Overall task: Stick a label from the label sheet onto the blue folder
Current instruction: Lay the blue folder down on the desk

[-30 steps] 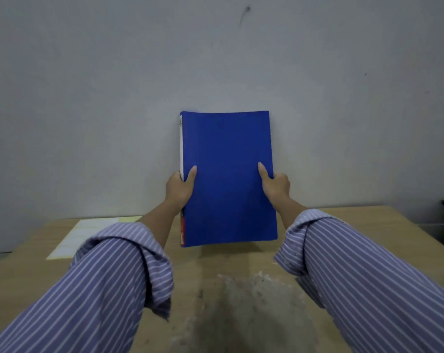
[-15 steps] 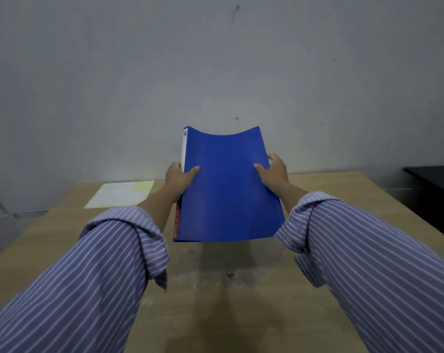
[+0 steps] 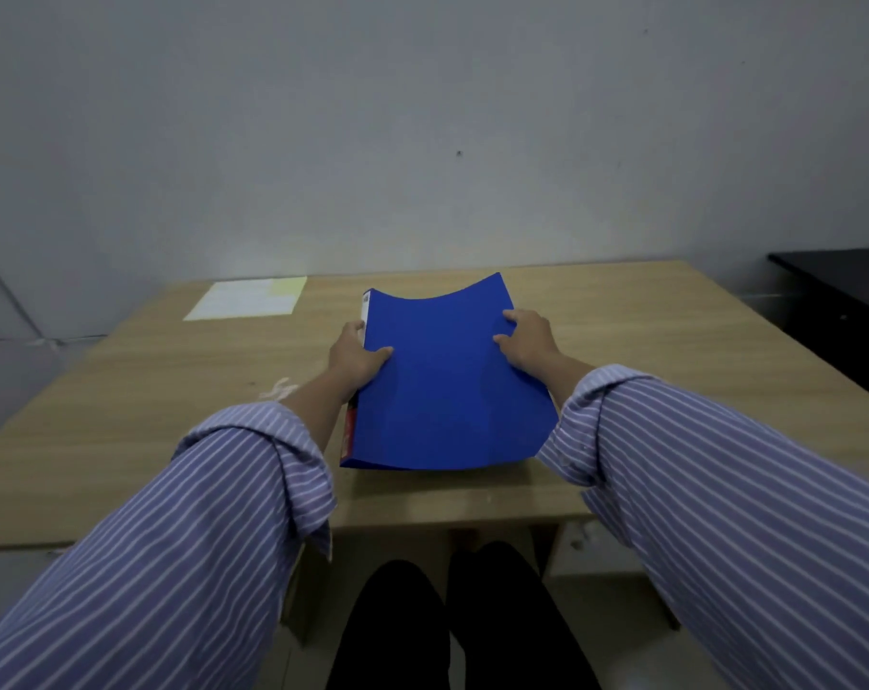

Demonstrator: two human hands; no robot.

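Note:
The blue folder [image 3: 447,381] is held low over the wooden table [image 3: 173,390], its near edge close to the tabletop and its cover bowed in the middle. My left hand [image 3: 355,358] grips its left spine edge, thumb on the cover. My right hand [image 3: 527,341] grips its right edge with fingers spread on the cover. The label sheet [image 3: 248,298], white with a pale yellow part, lies flat at the table's far left corner, well away from both hands.
A grey wall stands behind the table. A dark cabinet [image 3: 840,301] stands to the right of the table. My legs in dark trousers [image 3: 462,620] show below the table's near edge. A scuffed white mark [image 3: 280,388] sits left of the folder.
The folder has come down from upright in front of the wall to nearly flat over the table. Both hands kept their grip on its sides. The camera has tilted down.

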